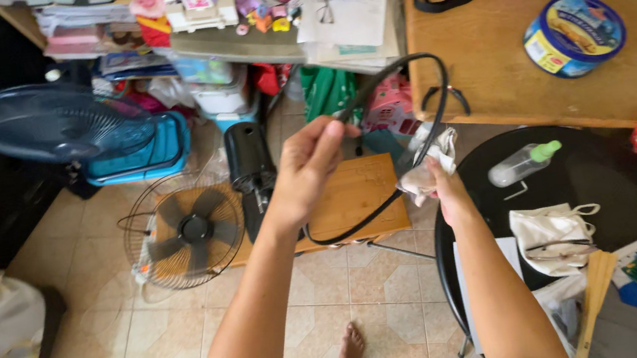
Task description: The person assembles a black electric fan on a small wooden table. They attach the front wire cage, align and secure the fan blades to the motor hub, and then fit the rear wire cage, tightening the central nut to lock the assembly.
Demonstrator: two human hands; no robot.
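Head view, looking down. We see both of the person's bare arms reaching forward over a tiled floor (151, 344).

Left hand (307, 168): fingers curled together, pinched around a thin black ring (438, 83), gripping it at its upper left part. The ring arcs up and to the right of the hand, then sweeps down and back under the wrist, so that it stands tilted in the air between the two hands, above the floor and in front of a low wooden board (354, 195).

Right hand (442, 182): fingers closed on a crumpled whitish cloth (427, 168), and the cloth is pressed against the right side of the ring. We cannot tell whether the fingers themselves touch the ring; the cloth covers the contact.

Around them: on the floor to the left lies a wire fan guard with dark blades (185, 231), flat on the tiles and partly on the board. Just behind it stands a black fan motor housing (249, 159). Further left, a blue fan guard (49, 125) leans upright.

To the right, a round black counter (634, 176) carries a clear spray bottle with a green cap (524, 162), lying on its side, and a small pale pouch (549, 225). Behind it, a wooden counter (484, 56) bears a round blue tin (574, 33).

The person's bare foot (350, 357) shows on the tiles below.
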